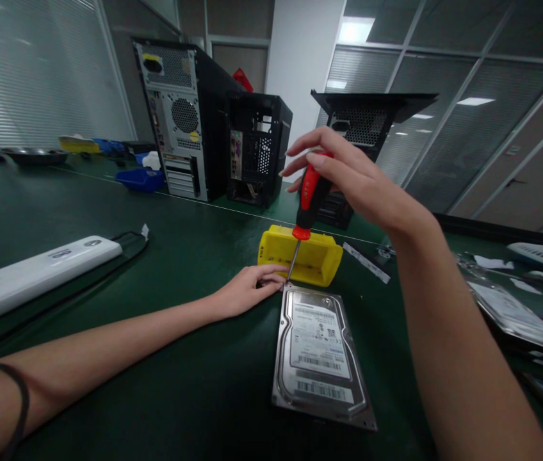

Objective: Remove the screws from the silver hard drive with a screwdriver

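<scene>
A silver hard drive lies label side up on the green table. My right hand holds a red and black screwdriver by its handle, fingers around the upper end. The screwdriver's tip points down at the drive's far left corner. Beside that corner, my left hand rests low with its fingers pressed together near the tip; whatever they may pinch is too small to make out. Just behind the drive stands a yellow bin with small dark bits inside.
Computer cases stand at the back, with a blue bin beside them. A white power strip and black cable lie at left. Another drive and loose parts are at right; a metal strip lies right of the yellow bin.
</scene>
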### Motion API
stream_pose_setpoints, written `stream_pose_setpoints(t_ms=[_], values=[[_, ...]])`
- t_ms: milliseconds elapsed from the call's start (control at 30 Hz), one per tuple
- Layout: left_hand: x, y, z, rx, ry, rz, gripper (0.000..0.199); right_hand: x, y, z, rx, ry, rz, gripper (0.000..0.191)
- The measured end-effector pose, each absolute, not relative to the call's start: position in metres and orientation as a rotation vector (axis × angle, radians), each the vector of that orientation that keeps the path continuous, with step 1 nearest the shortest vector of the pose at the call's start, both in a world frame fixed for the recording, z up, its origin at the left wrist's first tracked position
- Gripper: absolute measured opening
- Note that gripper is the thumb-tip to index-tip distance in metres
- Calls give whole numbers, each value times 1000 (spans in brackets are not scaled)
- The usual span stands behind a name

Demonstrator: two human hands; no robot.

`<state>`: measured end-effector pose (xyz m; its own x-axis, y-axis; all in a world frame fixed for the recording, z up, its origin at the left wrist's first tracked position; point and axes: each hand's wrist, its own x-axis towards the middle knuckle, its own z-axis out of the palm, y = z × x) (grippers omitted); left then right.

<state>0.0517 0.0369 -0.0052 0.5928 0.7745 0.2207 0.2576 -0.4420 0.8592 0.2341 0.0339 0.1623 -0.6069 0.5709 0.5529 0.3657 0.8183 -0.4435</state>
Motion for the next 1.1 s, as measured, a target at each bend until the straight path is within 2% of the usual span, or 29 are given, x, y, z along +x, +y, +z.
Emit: stream_pose_setpoints(t_ms=[200, 400, 633, 767, 933, 1100], values=[[52, 37, -7, 1997, 814, 792, 38, 228, 33, 164, -738, -2274, 154, 32], [50, 39, -9, 1992, 808, 783, 38, 233, 31, 165, -688, -2321, 337, 28], [50, 39, -9, 1993, 803, 787, 36, 227, 35, 161, -756, -2291, -90, 35], [50, 38, -7, 1983, 817, 781, 38, 233, 30, 165, -822, -2321, -28, 38], [50, 38, -8, 1994, 810, 784, 38, 232, 26, 167, -787, -2368, 192, 27], [50, 39, -10, 2003, 803, 797, 39, 229, 31, 165, -766, -2326, 16, 29]])
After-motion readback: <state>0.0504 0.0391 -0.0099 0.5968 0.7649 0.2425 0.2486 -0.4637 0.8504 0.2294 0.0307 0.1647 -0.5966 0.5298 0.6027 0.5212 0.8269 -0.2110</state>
